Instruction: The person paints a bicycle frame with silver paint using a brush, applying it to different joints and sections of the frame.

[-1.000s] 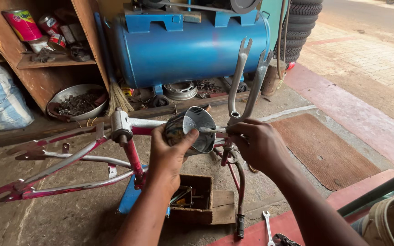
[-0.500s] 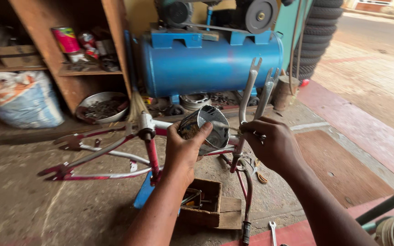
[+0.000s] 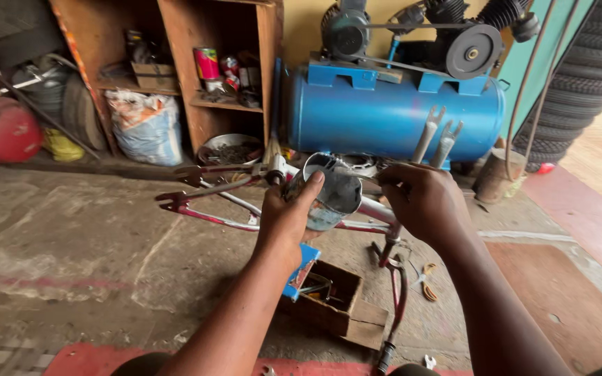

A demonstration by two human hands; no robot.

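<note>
My left hand [image 3: 287, 217] grips a dented metal can [image 3: 331, 195] from its left side, thumb on the rim, the opening turned toward me. My right hand [image 3: 423, 203] is pinched at the can's right edge; what it holds is too small to make out. Both hands hover over a red bicycle frame [image 3: 207, 214] lying on its side on the concrete floor. The frame's grey fork [image 3: 435, 142] sticks up just behind my right hand.
A blue air compressor tank [image 3: 384, 118] stands behind the frame. A small wooden box of tools [image 3: 336, 306] sits under my hands. Wooden shelves [image 3: 210, 69] with cans, a sack [image 3: 144, 129], a bowl of metal parts [image 3: 231, 147] and stacked tyres [image 3: 583, 76] line the back.
The view has shifted left and down, showing more of the shelves. My hands stay together on the can, which has turned slightly, its opening now more toward my right hand.
</note>
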